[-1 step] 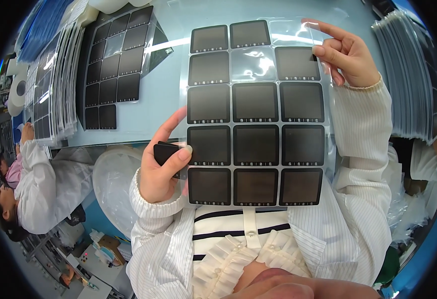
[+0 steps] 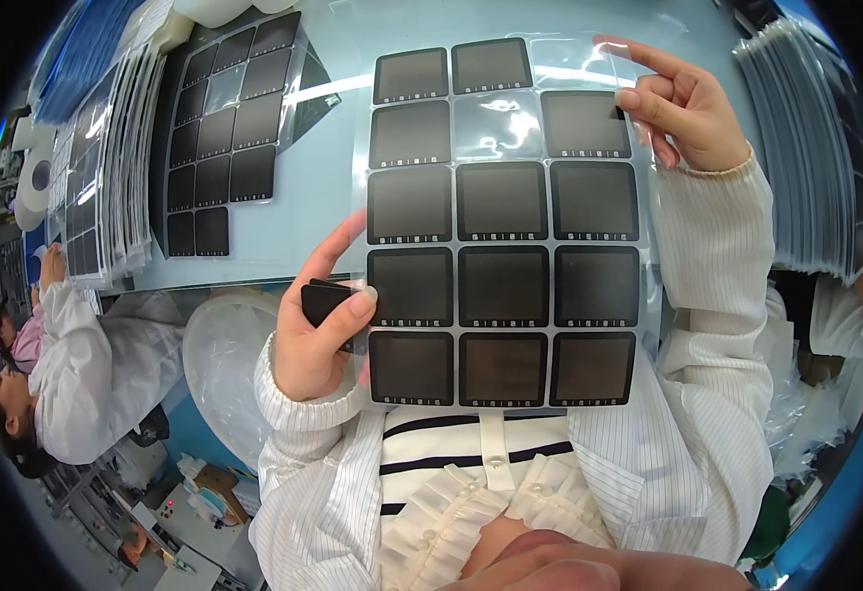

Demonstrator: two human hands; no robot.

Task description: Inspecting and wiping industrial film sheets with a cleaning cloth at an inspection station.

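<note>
Pale blue worktable [image 2: 318, 222] up top, and it's a pretty busy bench: a thick stack of clear sleeves [image 2: 796, 148] at the right, a pile of filled sheets [image 2: 116, 167] at the left, and another panel sheet [image 2: 217, 133] lying flat between that pile and the person. Off to the left a co-worker in a white coat [image 2: 87, 374] is at the same bench. Main thing is the clear sheet [image 2: 498, 128] held up in front of the chest, three columns by five rows of dark rectangular panels, with two spots showing just shiny plastic: top right, and the middle of the second row. Its long axis runs from the person's body out toward the far side of the table. Left hand [image 2: 318, 350] is clamped on the lower left edge, thumb on the front and fingers curled behind, and it's also got some loose dark pieces [image 2: 321, 303] tucked in the palm; can't tell exactly how many. Right hand [image 2: 685, 116] has the upper right edge, thumb on the front and forefinger stretched to the corner; can't tell how firm that hold is. So the loose pieces sit just outside the left edge, beside the fourth row, while both bare spots are farther up and rightward, nearer the right hand.
</note>
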